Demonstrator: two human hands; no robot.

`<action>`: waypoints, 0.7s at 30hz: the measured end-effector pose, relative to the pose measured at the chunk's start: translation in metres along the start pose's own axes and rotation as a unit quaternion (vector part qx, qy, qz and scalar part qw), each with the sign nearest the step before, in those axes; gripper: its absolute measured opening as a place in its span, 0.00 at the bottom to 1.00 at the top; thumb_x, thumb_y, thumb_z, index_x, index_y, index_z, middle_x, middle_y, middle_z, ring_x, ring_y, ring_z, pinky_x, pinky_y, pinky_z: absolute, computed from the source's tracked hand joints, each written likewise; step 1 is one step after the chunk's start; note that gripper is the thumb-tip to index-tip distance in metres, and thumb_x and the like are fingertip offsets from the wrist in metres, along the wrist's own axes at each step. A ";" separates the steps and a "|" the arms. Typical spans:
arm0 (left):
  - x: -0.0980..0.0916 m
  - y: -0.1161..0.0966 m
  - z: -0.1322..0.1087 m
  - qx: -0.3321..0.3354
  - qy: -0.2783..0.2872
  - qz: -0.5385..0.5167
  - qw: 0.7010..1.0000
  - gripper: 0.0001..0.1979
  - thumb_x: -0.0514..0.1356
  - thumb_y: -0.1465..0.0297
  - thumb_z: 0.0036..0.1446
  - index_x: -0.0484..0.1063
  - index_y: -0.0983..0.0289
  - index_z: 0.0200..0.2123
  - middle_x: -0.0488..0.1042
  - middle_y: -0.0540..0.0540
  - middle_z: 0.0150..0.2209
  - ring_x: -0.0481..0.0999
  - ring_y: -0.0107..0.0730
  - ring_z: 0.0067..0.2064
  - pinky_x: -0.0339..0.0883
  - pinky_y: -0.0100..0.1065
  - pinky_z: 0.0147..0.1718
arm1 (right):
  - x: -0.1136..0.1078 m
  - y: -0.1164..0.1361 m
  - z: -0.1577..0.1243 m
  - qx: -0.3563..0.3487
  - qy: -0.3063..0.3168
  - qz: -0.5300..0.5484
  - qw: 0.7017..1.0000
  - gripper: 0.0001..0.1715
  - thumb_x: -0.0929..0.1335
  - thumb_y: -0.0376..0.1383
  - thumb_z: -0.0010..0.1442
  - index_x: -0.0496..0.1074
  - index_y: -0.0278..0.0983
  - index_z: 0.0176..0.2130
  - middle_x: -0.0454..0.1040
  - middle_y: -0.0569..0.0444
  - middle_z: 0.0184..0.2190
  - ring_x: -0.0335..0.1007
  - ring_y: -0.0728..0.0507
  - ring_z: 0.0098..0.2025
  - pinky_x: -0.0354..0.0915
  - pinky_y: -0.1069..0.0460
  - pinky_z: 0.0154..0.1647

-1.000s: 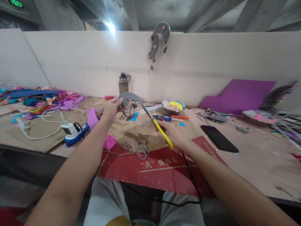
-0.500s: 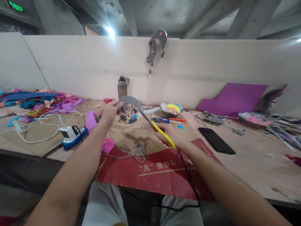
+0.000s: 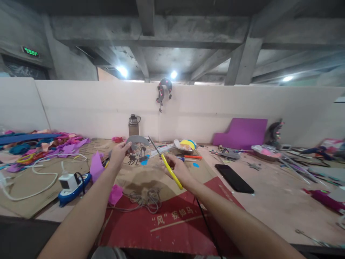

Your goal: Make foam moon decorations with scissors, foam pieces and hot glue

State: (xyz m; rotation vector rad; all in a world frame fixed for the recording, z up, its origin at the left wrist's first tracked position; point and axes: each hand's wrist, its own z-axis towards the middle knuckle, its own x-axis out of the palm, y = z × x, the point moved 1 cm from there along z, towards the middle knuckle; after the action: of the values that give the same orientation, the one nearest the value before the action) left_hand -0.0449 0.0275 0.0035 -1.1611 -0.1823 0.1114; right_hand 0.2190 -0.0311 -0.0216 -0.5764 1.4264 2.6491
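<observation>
My left hand (image 3: 118, 154) pinches one end of a grey crescent-shaped foam piece (image 3: 137, 140), held up over the cardboard sheet (image 3: 151, 172). Small dark charms dangle under the crescent. My right hand (image 3: 178, 169) grips yellow-handled scissors (image 3: 165, 162), their blades pointing up and left toward the crescent's right end. Both arms reach forward from the bottom of the view.
A grey cord bundle (image 3: 147, 199) lies on the cardboard. A black phone (image 3: 234, 178) rests to the right, a white charger on a blue base (image 3: 71, 183) to the left. Coloured foam scraps (image 3: 40, 144), a water bottle (image 3: 133, 126), a bowl (image 3: 185, 145) and a purple sheet (image 3: 242, 133) line the back.
The head camera has tilted upward, so the ceiling shows more. Both hands kept their hold on the crescent and the scissors; the scissor tips now sit just right of the crescent.
</observation>
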 end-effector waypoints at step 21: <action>-0.007 0.005 0.002 -0.001 -0.009 0.019 1.000 0.21 0.67 0.53 0.42 0.72 0.65 0.30 0.76 0.53 0.23 0.70 0.29 0.22 0.54 0.30 0.21 | -0.003 -0.011 -0.004 0.013 0.083 0.015 0.996 0.15 0.65 0.29 0.50 0.68 0.35 0.40 0.69 0.55 0.33 0.66 0.49 0.31 0.65 0.54 0.33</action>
State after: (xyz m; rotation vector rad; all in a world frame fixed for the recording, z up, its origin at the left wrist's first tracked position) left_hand -0.0519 0.0301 -0.0007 -1.1666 -0.1771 0.1559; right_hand 0.2252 -0.0278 -0.0314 -0.7945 1.5213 2.6547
